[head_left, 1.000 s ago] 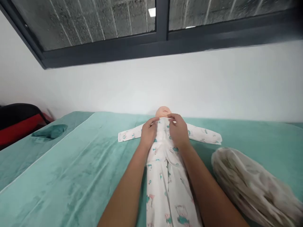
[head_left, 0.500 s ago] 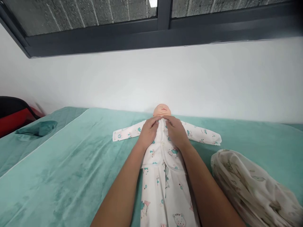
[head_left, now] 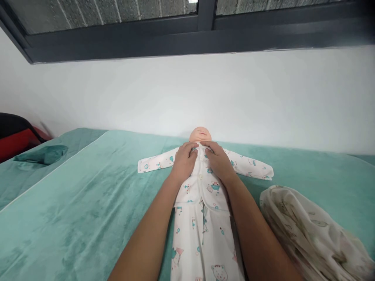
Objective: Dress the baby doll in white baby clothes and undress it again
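A baby doll [head_left: 200,134] lies on its back on the green bed cover, its head near the wall. It wears a white printed baby jacket [head_left: 199,191] with sleeves spread to both sides, and matching baby trousers [head_left: 191,242]. My left hand [head_left: 184,162] rests on the left side of the jacket's chest, fingers stretched toward the collar and thumb slightly apart. Mirroring it, my right hand [head_left: 218,160] lies on the right side of the chest, fingers bent lightly at the neckline. Small snaps run down the jacket front between both hands. The doll's feet are out of view.
A crumpled white printed cloth [head_left: 313,234] lies to the right of the doll. The green cover [head_left: 88,195] spreads over the bed. Behind stand a white wall [head_left: 131,97] and a dark window frame [head_left: 146,41]. A red and black object [head_left: 17,136] is at far left.
My hands stay on the jacket's chest, with thumbs slightly farther from the fingers. The camera view has shifted slightly.
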### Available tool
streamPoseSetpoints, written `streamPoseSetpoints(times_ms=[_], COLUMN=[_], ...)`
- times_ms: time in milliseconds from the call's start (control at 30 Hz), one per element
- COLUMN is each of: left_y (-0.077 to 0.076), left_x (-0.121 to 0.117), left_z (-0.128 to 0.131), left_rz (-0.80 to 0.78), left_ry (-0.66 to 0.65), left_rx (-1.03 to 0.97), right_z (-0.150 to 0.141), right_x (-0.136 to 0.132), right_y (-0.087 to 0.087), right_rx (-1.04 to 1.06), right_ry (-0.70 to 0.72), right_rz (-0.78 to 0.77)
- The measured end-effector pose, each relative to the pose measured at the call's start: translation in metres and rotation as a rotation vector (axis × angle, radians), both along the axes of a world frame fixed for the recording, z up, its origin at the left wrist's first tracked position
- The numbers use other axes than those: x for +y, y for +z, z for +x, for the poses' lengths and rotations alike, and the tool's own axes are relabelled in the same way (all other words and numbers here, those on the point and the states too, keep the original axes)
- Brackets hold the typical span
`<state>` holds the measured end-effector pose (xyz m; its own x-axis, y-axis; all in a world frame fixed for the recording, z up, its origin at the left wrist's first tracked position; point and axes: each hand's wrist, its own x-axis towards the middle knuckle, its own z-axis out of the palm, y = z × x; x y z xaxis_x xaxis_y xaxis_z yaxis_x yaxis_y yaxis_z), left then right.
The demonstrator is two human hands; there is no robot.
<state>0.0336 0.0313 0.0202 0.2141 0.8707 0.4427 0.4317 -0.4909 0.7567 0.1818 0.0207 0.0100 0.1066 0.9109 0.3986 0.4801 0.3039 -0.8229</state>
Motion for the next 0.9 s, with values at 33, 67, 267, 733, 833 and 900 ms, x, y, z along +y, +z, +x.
streamPoseSetpoints(times_ms=[33, 67, 267, 733, 833, 900], left_y=[0.000, 0.000, 0.005, 0.017, 0.015, 0.013], left_x=[0.000, 0.001, 0.010, 0.021, 0.020, 0.020], left_z=[0.000, 0.000, 0.003, 0.018, 0.016, 0.015], left_rz=[-0.013, -0.022, -0.100, -0.256, -0.263, -0.262], left_ry=[0.006, 0.006, -0.004, 0.200, 0.162, 0.152], left_rx=[0.001, 0.003, -0.015, 0.020, -0.069, -0.129], right_z=[0.000, -0.001, -0.005, -0.009, -0.010, -0.009], right_x=[0.000, 0.000, -0.004, -0.008, -0.008, -0.007], right_y=[0.000, 0.001, 0.006, 0.008, 0.008, 0.008], right_rx=[0.005, 0.011, 0.159, 0.057, 0.046, 0.054], right_ry=[-0.002, -0.004, -0.048, -0.090, -0.079, -0.076], right_rz=[-0.001, -0.004, -0.050, -0.001, -0.002, 0.002])
